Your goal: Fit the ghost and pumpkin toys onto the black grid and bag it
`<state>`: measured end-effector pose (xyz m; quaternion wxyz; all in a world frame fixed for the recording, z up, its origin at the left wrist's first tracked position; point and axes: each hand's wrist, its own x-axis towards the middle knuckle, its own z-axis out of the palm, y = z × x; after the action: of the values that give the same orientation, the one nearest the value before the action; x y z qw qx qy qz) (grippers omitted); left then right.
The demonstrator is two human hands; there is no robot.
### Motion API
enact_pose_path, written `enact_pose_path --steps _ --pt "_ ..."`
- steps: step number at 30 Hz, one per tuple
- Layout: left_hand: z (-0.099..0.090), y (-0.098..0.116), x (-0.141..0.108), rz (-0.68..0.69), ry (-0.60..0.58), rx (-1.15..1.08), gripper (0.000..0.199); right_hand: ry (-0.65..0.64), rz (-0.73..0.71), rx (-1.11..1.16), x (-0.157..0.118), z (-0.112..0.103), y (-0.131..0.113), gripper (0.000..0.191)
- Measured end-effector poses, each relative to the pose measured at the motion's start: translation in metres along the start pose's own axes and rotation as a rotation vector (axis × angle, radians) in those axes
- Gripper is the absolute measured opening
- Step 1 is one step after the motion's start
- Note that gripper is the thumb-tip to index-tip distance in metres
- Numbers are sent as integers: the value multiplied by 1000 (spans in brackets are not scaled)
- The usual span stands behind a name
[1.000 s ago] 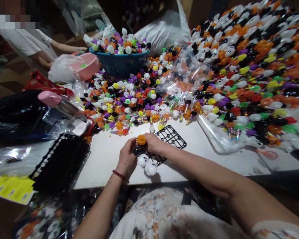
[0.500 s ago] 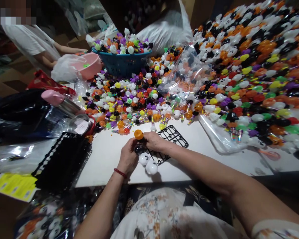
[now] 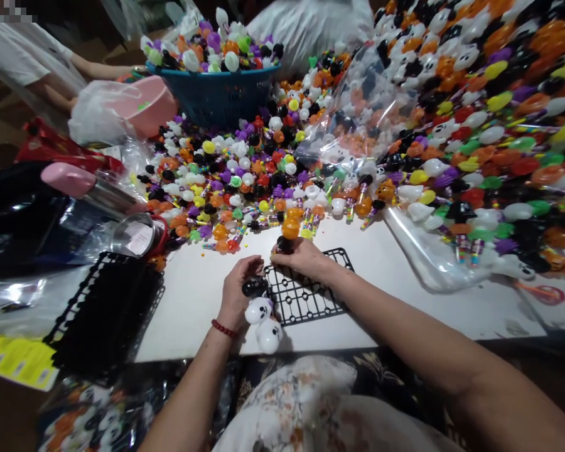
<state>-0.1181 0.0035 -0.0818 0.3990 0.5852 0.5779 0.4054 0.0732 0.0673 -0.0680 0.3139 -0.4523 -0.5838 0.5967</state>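
My left hand [image 3: 239, 285] is closed around several figure-topped pieces. A black topper [image 3: 255, 287] and two white ghost-face toppers [image 3: 268, 335] stick out of it; their lower ends are hidden. My right hand [image 3: 306, 258] pinches pieces with an orange topper [image 3: 290, 226] and a black topper [image 3: 284, 244], above the left edge of a black plastic grid [image 3: 308, 298]. The grid lies flat on the white table between and below my hands.
Loose colourful toppers [image 3: 245, 169] are heaped across the back and right. A blue basket [image 3: 211, 94] full of them stands behind, beside a pink basin [image 3: 153, 107] and a person's arm. Stacked black grids [image 3: 106, 314] and a pink-handled metal tool [image 3: 91, 186] lie left; a plastic bag [image 3: 419, 257] right.
My hands have come apart. The right has moved right and up with the orange and black toppers, while the left has shifted slightly left with the white ones. More of the grid shows.
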Motion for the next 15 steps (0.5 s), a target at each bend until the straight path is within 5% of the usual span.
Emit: enact_pose_path --steps 5,15 --pt "-5 7 8 121 -58 189 15 34 13 -28 -1 -1 0 15" --pt "-6 4 9 39 -135 64 13 -42 10 -172 -4 13 2 21"
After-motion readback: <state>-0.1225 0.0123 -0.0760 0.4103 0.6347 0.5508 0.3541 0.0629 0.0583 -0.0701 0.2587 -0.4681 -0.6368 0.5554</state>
